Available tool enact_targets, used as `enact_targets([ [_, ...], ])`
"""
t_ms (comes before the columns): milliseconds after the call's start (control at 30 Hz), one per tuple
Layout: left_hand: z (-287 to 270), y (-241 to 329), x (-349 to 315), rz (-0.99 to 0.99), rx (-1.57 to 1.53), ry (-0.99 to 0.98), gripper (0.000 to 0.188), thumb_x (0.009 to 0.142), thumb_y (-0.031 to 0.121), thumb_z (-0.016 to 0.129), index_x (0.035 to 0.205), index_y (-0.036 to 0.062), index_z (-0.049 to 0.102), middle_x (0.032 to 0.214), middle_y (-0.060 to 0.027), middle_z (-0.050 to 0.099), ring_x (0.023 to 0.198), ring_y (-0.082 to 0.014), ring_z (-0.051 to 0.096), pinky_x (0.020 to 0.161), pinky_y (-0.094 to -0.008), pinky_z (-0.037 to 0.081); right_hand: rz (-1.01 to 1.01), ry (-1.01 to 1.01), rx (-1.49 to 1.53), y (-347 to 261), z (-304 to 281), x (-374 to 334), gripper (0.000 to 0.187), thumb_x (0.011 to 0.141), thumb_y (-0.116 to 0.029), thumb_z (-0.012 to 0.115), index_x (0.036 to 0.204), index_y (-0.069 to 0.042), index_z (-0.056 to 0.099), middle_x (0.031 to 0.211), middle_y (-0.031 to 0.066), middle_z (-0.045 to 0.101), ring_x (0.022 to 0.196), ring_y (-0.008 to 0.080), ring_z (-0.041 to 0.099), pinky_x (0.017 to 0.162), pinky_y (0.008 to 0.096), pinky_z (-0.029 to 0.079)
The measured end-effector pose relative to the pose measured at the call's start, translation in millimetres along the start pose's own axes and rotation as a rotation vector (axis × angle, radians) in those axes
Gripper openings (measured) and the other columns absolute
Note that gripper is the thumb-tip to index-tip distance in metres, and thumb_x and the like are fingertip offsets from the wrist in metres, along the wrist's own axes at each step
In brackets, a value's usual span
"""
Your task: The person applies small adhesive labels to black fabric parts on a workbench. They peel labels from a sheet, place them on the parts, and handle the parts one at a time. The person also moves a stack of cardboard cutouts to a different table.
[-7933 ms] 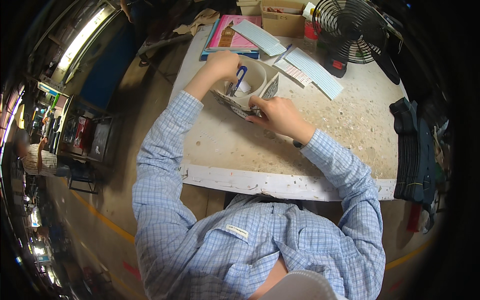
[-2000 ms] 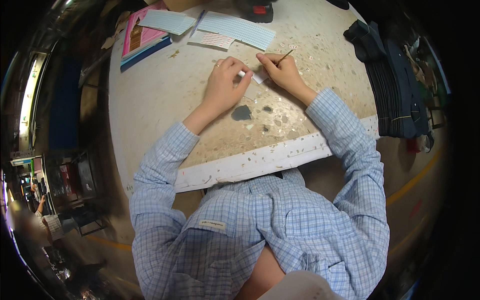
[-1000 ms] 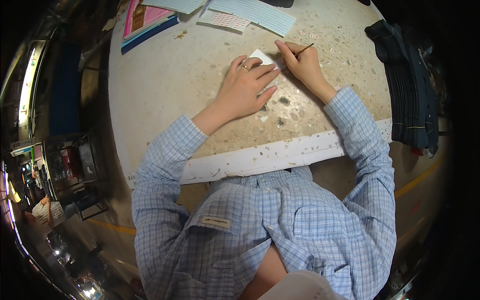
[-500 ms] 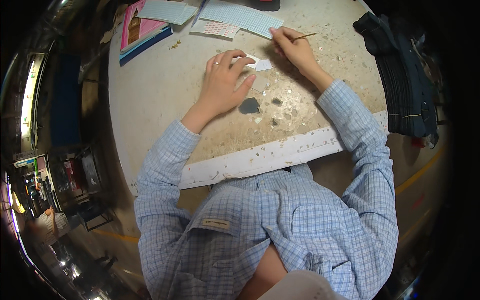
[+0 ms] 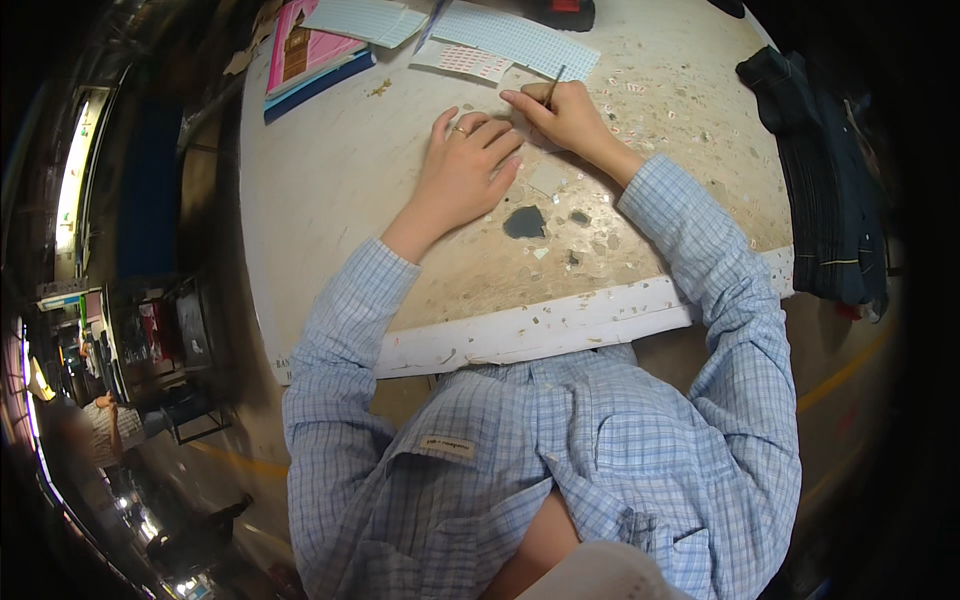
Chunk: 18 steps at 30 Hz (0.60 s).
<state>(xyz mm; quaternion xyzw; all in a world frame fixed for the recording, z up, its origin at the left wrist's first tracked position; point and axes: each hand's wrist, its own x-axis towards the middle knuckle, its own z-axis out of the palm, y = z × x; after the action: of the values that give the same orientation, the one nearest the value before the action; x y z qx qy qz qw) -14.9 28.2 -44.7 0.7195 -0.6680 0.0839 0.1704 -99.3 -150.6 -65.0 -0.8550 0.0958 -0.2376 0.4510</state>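
Note:
My right hand (image 5: 572, 120) is closed around a slim brown pen-like stick (image 5: 555, 86), which sticks up between thumb and fingers in a writing grip. Close on its left, my left hand (image 5: 468, 160) rests on the worn table with bent fingers apart and a ring on one of them. Only a sliver of the white paper slips shows between the two hands; the fingers hide the rest. Beyond the right hand lie pale blue sheets of small printed stickers (image 5: 500, 35) and a smaller sheet with red marks (image 5: 470, 62).
A pink book (image 5: 292, 50) lies on a blue one (image 5: 325, 88) at the table's far left, partly under another sticker sheet (image 5: 365, 20). Folded dark jeans (image 5: 820, 180) are stacked along the right edge. Dark worn patches (image 5: 525, 222) and sticker scraps mark the tabletop (image 5: 340, 200).
My right hand has moved left and nearer, and the stick now points upward instead of rightward. My left hand has closed in over the paper slips. The whole view has shifted slightly.

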Motion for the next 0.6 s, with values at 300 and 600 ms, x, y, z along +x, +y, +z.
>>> enact_targets([
  [300,3.6,-0.8,-3.3,0.003,-0.008,0.022,0.027,0.088,0.023,0.059,0.112,0.0127,0.066,0.115,-0.0031,0.063,0.116,-0.0216,0.051,0.110,-0.0499,0.023,0.115,0.120,0.057,2.8,2.5,-0.4,0.045,0.091,-0.039,0.062,0.066,-0.001,0.064,0.048,0.0121,0.052,0.040,0.0203,0.046,0.044,0.0322,0.038],
  [600,3.6,-0.8,-2.1,-0.004,0.012,0.010,0.027,0.087,0.021,0.060,0.112,0.0125,0.066,0.113,-0.0029,0.063,0.114,-0.0220,0.052,0.110,-0.0505,0.024,-0.085,0.125,-0.164,-0.5,1.4,-1.8,0.041,0.092,-0.036,0.061,0.069,-0.002,0.066,0.048,0.0130,0.051,0.039,0.0234,0.045,0.043,0.0340,0.037],
])
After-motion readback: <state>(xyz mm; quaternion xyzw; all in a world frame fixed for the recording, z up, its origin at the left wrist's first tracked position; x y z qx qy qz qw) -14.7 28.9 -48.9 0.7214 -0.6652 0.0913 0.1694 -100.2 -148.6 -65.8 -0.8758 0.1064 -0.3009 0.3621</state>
